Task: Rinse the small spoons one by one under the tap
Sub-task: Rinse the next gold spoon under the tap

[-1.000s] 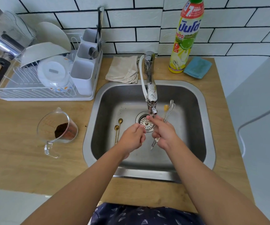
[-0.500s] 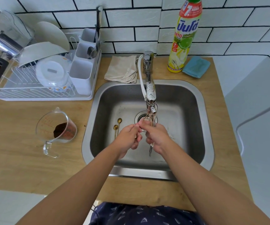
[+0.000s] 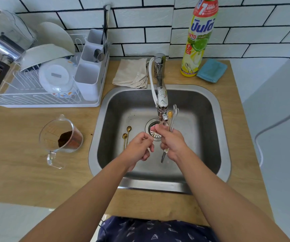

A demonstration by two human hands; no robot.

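My right hand (image 3: 172, 142) grips a bundle of small spoons (image 3: 173, 116) just below the tap (image 3: 161, 100); their bowls stick up past the spout and their handle ends poke out under my palm. My left hand (image 3: 139, 147) pinches a thin gold spoon handle (image 3: 153, 133) that runs up to my right fingertips under the spout. Two gold spoons (image 3: 126, 135) lie on the floor of the steel sink (image 3: 210, 105), left of the drain (image 3: 155, 131).
A dish rack (image 3: 41, 89) with plates and a cutlery holder stands back left. A measuring jug (image 3: 62, 137) with brown powder sits left of the sink. A folded beige cloth (image 3: 132, 74), a dish soap bottle (image 3: 198, 42) and a blue sponge cloth (image 3: 212, 70) line the back.
Both hands dipped closer together under the spout, then my right hand lifted again so the spoon bowls show beside the tap. My left hand now pinches one handle.
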